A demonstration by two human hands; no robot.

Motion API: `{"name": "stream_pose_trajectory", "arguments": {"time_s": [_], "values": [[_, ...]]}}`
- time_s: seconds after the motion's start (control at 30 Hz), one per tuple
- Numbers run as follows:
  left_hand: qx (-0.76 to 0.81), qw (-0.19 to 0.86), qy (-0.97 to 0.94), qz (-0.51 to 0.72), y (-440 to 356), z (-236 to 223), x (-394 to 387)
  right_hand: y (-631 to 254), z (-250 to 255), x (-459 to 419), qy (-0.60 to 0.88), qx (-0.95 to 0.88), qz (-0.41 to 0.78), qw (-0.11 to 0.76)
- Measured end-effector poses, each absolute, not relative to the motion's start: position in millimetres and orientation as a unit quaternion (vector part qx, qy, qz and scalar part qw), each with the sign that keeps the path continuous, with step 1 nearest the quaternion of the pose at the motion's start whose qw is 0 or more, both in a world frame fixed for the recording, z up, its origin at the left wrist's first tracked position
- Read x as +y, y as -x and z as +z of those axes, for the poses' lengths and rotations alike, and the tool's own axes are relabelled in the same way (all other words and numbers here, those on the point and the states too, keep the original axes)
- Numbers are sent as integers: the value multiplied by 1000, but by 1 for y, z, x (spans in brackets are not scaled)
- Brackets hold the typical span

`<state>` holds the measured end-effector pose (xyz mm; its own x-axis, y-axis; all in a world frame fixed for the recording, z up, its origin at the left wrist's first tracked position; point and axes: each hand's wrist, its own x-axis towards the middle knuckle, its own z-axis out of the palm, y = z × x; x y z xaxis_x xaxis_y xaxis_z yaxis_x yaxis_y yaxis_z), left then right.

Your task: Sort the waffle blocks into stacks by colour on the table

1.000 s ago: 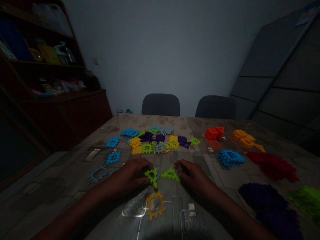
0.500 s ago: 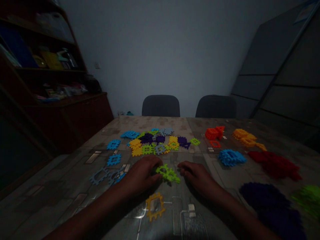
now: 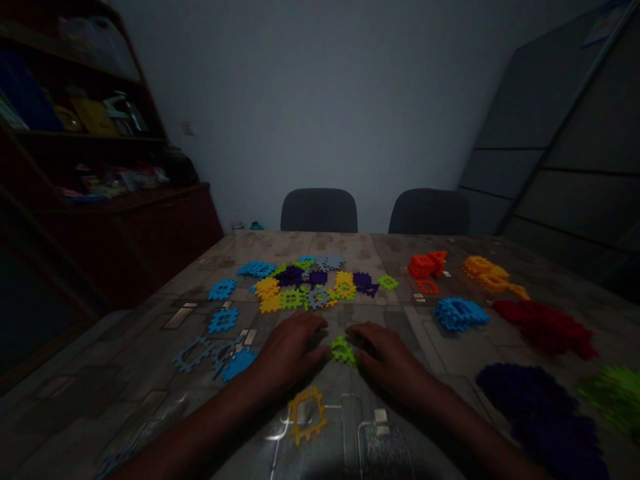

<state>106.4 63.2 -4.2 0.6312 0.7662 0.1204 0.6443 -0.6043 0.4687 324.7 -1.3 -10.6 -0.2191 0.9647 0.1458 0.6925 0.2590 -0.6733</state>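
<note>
Lime-green toothed interlocking tiles point(image 3: 343, 351) lie between my two hands on the table. My right hand point(image 3: 387, 353) curls around their right side, fingers behind and thumb in front, covering part of them. My left hand point(image 3: 295, 347) rests just to their left, fingers curved and apart from the thumb, whose tip is near the tiles' left edge. Closer to me lies a yellow open square frame point(image 3: 307, 415) with toothed edges. Left of my left hand are a blue tile point(image 3: 239, 364) and grey-blue frames point(image 3: 194, 353).
Beyond my hands is a mixed pile of tiles point(image 3: 293, 299). Sorted heaps stand on the right: orange point(image 3: 425, 265), yellow-orange point(image 3: 487, 272), blue point(image 3: 460, 313), red point(image 3: 545, 327), dark purple point(image 3: 530, 393) and lime point(image 3: 615, 397). Two chairs point(image 3: 319, 211) stand behind the table.
My right hand has moved left onto the lime-green tiles, which now show as a smaller shape. My left hand has drawn slightly left, and more of the blue tile beside it shows.
</note>
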Motion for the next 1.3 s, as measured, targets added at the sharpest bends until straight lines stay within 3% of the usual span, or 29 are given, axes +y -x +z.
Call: {"name": "stream_pose_trajectory", "arguments": {"time_s": [0.67,1.07,1.3], "values": [[339,259,-884,190,-84,-16,70,-297,-3,12,581,-788,187,79],[331,254,-885,205,-84,-23,70,-305,-2,-17,570,-797,178,89],[331,219,-891,219,-80,-27,75,-324,16,-46,588,-770,205,139]]}}
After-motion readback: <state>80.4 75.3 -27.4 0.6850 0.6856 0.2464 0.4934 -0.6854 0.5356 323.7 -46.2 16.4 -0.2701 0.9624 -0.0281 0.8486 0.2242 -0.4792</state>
